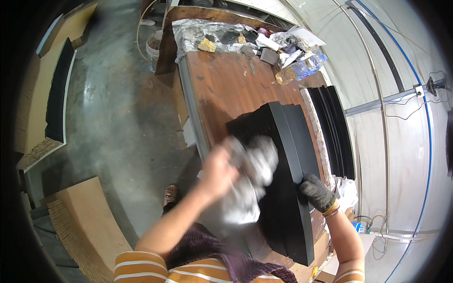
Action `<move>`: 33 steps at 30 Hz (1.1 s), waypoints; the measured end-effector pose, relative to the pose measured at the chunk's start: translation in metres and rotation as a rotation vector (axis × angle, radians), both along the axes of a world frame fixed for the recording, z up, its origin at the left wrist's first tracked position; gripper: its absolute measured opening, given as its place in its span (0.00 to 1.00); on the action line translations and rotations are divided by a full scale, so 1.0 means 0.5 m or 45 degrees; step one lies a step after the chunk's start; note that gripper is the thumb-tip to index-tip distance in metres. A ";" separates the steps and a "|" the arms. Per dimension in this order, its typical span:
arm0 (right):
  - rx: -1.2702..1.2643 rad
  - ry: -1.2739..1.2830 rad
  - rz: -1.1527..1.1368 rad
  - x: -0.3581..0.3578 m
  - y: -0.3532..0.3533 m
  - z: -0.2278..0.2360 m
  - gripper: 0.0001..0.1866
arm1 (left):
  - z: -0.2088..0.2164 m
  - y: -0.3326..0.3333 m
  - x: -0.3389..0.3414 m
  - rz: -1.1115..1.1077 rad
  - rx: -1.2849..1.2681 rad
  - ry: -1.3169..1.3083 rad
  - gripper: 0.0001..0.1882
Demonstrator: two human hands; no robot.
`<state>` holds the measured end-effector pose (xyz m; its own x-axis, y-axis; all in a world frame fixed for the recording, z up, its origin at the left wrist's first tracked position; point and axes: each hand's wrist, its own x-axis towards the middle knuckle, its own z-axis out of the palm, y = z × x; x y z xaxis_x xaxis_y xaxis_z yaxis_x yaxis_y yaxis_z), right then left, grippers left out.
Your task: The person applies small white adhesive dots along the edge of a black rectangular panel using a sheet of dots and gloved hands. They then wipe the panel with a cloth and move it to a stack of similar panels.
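Note:
My left hand (219, 172), bare and smeared by motion, grips a crumpled white and grey rag (257, 162). The rag hangs over the left part of a long black panel (278, 207); the blur hides whether it touches. My right hand (319, 193), in a dark grey knit glove with a yellow cuff, is at the panel's right edge with its fingers curled over it. More black panels seem to lie under this one, their edges showing at its far right. All of it rests on a brown wooden table (222, 89).
Sponges, dark blocks and scraps lie on a stained sheet (188, 35) at the table's far end, beside plastic bottles (302, 68). A stack of black strips (332, 132) stands along the right. Boards (94, 207) lean at left; a bucket (154, 45) stands beyond the table.

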<state>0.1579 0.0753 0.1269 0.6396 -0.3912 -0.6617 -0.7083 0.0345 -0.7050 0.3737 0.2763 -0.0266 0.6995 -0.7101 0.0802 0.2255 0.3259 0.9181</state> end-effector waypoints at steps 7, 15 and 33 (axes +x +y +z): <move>-0.525 0.379 0.132 0.033 0.057 0.010 0.26 | -0.049 -0.164 0.004 0.495 0.564 -0.436 0.23; -0.638 0.406 0.204 0.014 0.040 -0.002 0.29 | -0.137 0.057 -0.048 -0.212 0.432 -0.905 0.22; -0.940 0.322 0.456 0.002 0.027 -0.029 0.38 | -0.120 -0.045 -0.060 -0.095 0.583 -0.692 0.25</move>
